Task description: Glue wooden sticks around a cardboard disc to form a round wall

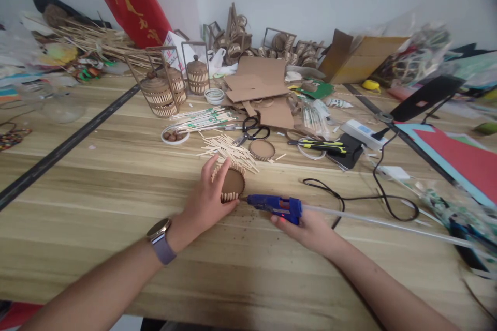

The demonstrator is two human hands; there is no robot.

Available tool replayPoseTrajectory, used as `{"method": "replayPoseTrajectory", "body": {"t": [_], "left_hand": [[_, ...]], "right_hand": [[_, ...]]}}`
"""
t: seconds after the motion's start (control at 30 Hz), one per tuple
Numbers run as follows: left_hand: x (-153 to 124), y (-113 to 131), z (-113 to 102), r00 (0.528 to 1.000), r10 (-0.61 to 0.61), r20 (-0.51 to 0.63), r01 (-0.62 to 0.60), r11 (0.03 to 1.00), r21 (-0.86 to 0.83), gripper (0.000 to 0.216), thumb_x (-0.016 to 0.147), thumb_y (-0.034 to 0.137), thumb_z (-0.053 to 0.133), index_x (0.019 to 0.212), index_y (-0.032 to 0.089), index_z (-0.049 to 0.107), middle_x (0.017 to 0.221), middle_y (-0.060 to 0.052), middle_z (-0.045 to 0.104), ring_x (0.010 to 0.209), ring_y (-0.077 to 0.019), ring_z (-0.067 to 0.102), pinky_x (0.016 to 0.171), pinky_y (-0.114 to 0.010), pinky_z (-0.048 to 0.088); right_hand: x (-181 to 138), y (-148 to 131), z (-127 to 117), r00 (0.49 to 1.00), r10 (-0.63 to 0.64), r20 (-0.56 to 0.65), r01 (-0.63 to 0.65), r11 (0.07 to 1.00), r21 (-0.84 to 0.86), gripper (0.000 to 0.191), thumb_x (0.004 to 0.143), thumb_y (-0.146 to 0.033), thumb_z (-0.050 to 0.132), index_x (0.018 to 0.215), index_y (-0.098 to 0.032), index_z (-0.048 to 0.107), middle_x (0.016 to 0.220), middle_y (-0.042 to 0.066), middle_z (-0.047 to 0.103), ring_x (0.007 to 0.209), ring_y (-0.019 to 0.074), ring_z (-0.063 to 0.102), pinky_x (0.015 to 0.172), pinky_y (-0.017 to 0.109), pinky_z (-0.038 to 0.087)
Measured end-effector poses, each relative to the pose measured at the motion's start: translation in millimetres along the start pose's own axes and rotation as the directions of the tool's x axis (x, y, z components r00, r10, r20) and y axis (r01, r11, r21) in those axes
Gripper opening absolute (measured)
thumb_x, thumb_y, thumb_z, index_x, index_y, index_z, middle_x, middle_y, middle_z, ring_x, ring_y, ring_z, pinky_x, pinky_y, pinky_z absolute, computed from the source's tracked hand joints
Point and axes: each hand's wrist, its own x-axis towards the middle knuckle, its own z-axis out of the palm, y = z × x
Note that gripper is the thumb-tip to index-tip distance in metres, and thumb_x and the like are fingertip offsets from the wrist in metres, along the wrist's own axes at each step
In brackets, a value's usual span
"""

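Observation:
My right hand (pixel 306 230) is wrapped round a blue hot glue gun (pixel 274 204), with a long clear glue stick (pixel 373 223) running out of its back end. Its nozzle touches or nearly touches the near right edge of a small round cardboard basket (pixel 234 182) ringed with short upright sticks. My left hand (pixel 207 194) grips that basket from the left, thumb at the near side and fingers over the far rim. Just behind lies a loose pile of short wooden sticks (pixel 229 150). A second round cardboard piece (pixel 262 149) with a toothed rim lies beside the pile.
Black scissors (pixel 256 129), a yellow-and-black utility knife (pixel 320 145) and a white dish of brown pieces (pixel 174 136) lie farther back. Lidded stick baskets with tall handles (pixel 158 94) stand at back left. Cardboard sheets (pixel 258 80) are stacked centrally. A black cable (pixel 357 198) loops at right.

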Motion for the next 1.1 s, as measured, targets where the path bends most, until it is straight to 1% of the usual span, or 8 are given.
{"method": "replayPoseTrajectory", "body": {"t": [0.1, 0.23, 0.43, 0.67, 0.9, 1.03, 1.1], "left_hand": [[0.1, -0.8, 0.1, 1.0, 0.016, -0.001, -0.016, 1.0, 0.015, 0.104, 0.07, 0.019, 0.08, 0.151, 0.029, 0.017, 0.152, -0.016, 0.022, 0.145, -0.0403, 0.026, 0.112, -0.058, 0.039], [0.4, -0.9, -0.2, 0.999, 0.037, -0.002, -0.037, 0.999, 0.021, 0.103, 0.071, 0.019, 0.079, 0.151, 0.028, 0.016, 0.152, -0.017, 0.022, 0.145, -0.0391, 0.026, 0.114, -0.058, 0.036], [0.1, -0.9, 0.4, 1.0, 0.026, -0.003, -0.026, 1.0, 0.014, 0.102, 0.071, 0.019, 0.079, 0.151, 0.027, 0.017, 0.151, -0.017, 0.022, 0.145, -0.0397, 0.025, 0.114, -0.058, 0.036], [-0.2, -2.0, 0.8, 1.0, 0.027, 0.001, -0.027, 0.999, 0.018, 0.102, 0.071, 0.02, 0.079, 0.151, 0.027, 0.017, 0.151, -0.018, 0.022, 0.145, -0.0399, 0.026, 0.113, -0.059, 0.036], [-0.1, -1.3, 0.9, 1.0, 0.018, 0.007, -0.018, 1.0, 0.017, 0.103, 0.071, 0.02, 0.079, 0.151, 0.028, 0.016, 0.152, -0.017, 0.021, 0.144, -0.0402, 0.026, 0.11, -0.057, 0.042], [0.1, -0.1, 0.3, 1.0, 0.019, 0.004, -0.019, 0.999, 0.03, 0.102, 0.071, 0.02, 0.079, 0.151, 0.027, 0.016, 0.151, -0.018, 0.022, 0.144, -0.0407, 0.026, 0.112, -0.058, 0.039], [0.1, 0.1, 0.1, 1.0, 0.02, 0.004, -0.02, 0.999, 0.035, 0.101, 0.071, 0.02, 0.078, 0.15, 0.028, 0.016, 0.151, -0.017, 0.023, 0.144, -0.041, 0.026, 0.112, -0.059, 0.038]], "right_hand": [[1.0, 1.0, 2.1, 1.0, -0.005, -0.022, 0.005, 1.0, -0.021, 0.036, 0.087, -0.046, 0.049, 0.1, -0.02, 0.07, 0.097, 0.007, 0.075, 0.086, 0.0243, 0.07, 0.079, 0.033, 0.056], [1.8, 4.5, 4.4, 1.0, -0.026, -0.018, 0.025, 0.999, -0.047, 0.036, 0.088, -0.045, 0.047, 0.098, -0.02, 0.071, 0.096, 0.008, 0.076, 0.086, 0.0246, 0.07, 0.077, 0.033, 0.056], [1.3, 6.1, 6.1, 0.999, -0.047, -0.019, 0.046, 0.996, -0.075, 0.036, 0.09, -0.046, 0.047, 0.099, -0.02, 0.071, 0.097, 0.008, 0.076, 0.088, 0.0249, 0.07, 0.078, 0.034, 0.055], [1.6, 3.1, 5.8, 0.999, -0.044, -0.018, 0.042, 0.994, -0.096, 0.035, 0.09, -0.045, 0.047, 0.098, -0.021, 0.072, 0.1, 0.007, 0.076, 0.09, 0.0243, 0.07, 0.081, 0.033, 0.055], [1.5, 3.9, 6.5, 0.999, -0.036, -0.037, 0.031, 0.992, -0.124, 0.036, 0.089, -0.047, 0.048, 0.097, -0.021, 0.072, 0.098, 0.008, 0.075, 0.09, 0.0247, 0.069, 0.081, 0.034, 0.055], [1.7, 6.4, 8.1, 0.999, -0.032, -0.037, 0.027, 0.99, -0.138, 0.037, 0.09, -0.048, 0.047, 0.095, -0.02, 0.072, 0.094, 0.008, 0.075, 0.086, 0.0247, 0.069, 0.078, 0.033, 0.054], [1.8, 7.3, 8.7, 0.999, -0.03, -0.041, 0.024, 0.99, -0.139, 0.038, 0.09, -0.048, 0.047, 0.097, -0.02, 0.071, 0.096, 0.009, 0.075, 0.088, 0.0252, 0.069, 0.079, 0.034, 0.054]]}}
